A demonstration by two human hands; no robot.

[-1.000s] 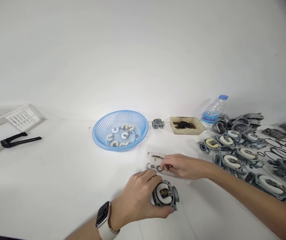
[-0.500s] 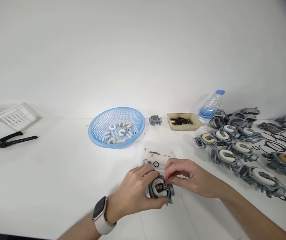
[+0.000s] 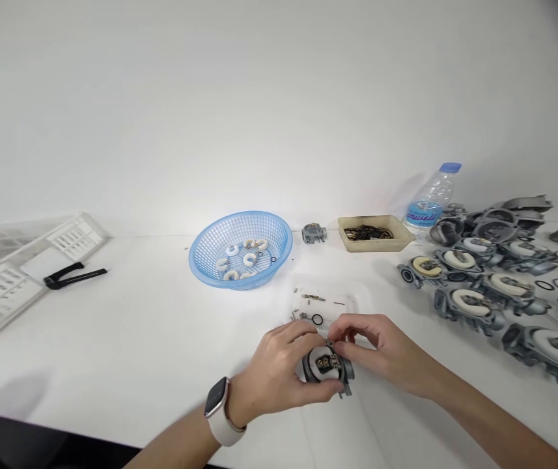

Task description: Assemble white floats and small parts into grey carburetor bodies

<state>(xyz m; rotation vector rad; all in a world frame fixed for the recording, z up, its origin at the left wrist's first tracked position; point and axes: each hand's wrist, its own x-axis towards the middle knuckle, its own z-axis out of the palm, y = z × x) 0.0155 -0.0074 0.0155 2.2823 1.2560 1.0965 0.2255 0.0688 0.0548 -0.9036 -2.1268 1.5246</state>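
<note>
My left hand (image 3: 291,368) is wrapped round a grey metal carburetor (image 3: 310,372), which rests at the front of the white table with its open bowl side up. A white U-shaped float (image 3: 331,374) sits inside it, around brass jets. My right hand (image 3: 369,348) pinches at the carburetor's far right edge, thumb and fingertips together; whatever is between them is hidden. Just beyond the hands lies a clear plastic bag (image 3: 330,306) with small brass parts and a black O-ring (image 3: 317,320) on it.
A blue basket (image 3: 198,257) holds several white floats. Behind stand a small carburetor (image 3: 314,233), a tray (image 3: 374,245) of black rings and a water bottle (image 3: 428,202). Several carburetors (image 3: 469,309) fill the right side. At left are white plastic racks (image 3: 19,286) and a black strap (image 3: 76,277).
The view has swung left, so things appear farther right and more of the racks shows. Both hands stay on the carburetor, the right one still pinching at its edge.
</note>
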